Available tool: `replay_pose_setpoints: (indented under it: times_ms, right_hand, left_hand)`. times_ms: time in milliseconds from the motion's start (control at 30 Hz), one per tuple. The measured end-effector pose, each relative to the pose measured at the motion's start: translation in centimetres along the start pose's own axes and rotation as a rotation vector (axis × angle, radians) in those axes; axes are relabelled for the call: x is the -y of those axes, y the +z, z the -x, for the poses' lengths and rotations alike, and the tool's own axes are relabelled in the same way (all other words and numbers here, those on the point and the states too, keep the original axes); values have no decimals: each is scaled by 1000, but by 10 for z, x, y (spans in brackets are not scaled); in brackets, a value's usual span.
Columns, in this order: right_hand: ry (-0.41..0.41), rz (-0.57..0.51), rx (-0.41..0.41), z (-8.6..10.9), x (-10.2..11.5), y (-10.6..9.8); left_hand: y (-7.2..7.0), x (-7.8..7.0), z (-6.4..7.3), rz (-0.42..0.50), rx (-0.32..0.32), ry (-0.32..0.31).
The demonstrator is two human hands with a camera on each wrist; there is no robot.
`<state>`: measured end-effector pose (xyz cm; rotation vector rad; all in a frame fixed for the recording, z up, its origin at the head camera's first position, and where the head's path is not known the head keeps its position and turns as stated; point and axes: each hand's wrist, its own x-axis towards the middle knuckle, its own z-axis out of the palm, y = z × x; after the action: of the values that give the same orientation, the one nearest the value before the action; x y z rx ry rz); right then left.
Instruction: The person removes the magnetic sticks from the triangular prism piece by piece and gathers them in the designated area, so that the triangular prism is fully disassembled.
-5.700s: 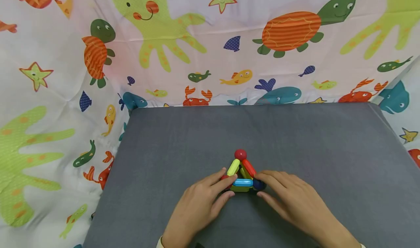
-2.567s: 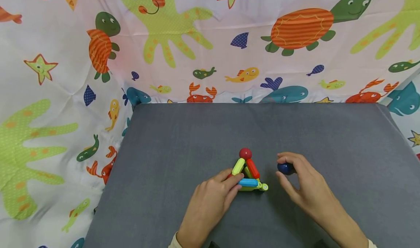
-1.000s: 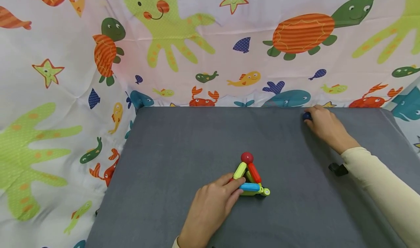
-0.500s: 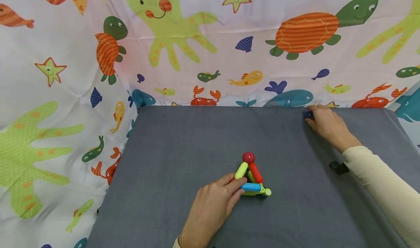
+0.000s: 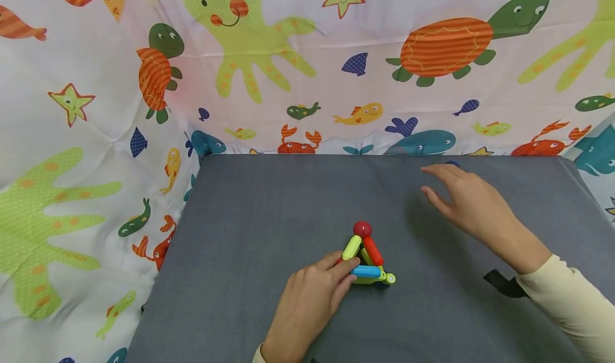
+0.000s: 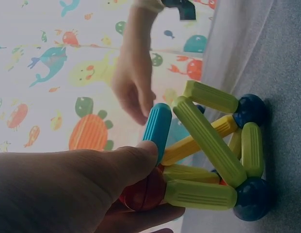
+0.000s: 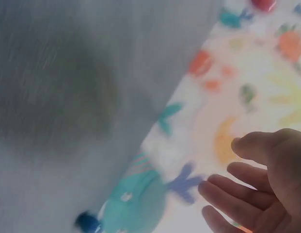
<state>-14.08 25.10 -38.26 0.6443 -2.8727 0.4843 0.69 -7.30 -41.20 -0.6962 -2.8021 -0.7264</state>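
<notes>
A frame of magnetic sticks and balls stands mid-table in the head view, with a red ball [image 5: 362, 229] on top, a yellow-green stick [image 5: 352, 247], a red stick [image 5: 373, 251] and a light blue stick [image 5: 367, 271]. My left hand [image 5: 309, 301] grips its left corner; the left wrist view shows thumb and fingers round another red ball [image 6: 143, 191]. Dark blue balls [image 6: 252, 200] sit at lower corners. My right hand [image 5: 473, 205] is above the table, fingers spread and holding nothing. Behind it, a loose dark blue ball [image 5: 452, 163] lies at the far edge, partly hidden.
The grey table [image 5: 269, 208] ends at the back against a curtain [image 5: 317, 42] printed with sea animals. Curtain fabric also hangs along the left. A black strap [image 5: 504, 284] is at the right wrist.
The right hand took the dark blue ball off the frame's right corner, carried it to the far edge, let go and has drawn back toward me. The left hand has stayed on the frame.
</notes>
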Motion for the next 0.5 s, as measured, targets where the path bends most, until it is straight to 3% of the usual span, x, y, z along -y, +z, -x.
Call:
replay_pose_setpoints:
  times_ms: [233,367,500]
  right_hand:
    - [-66,-87,0,34,52,8]
    - [-107,-143,7,47,70,18]
    - [-93,-187,40,55,84,27]
  left_hand:
    - [-1,-1,0,-2,27,-8]
    - [-1,-1,-1,-7,29,-9]
    - [-1,-2,-2,-4,31,-11]
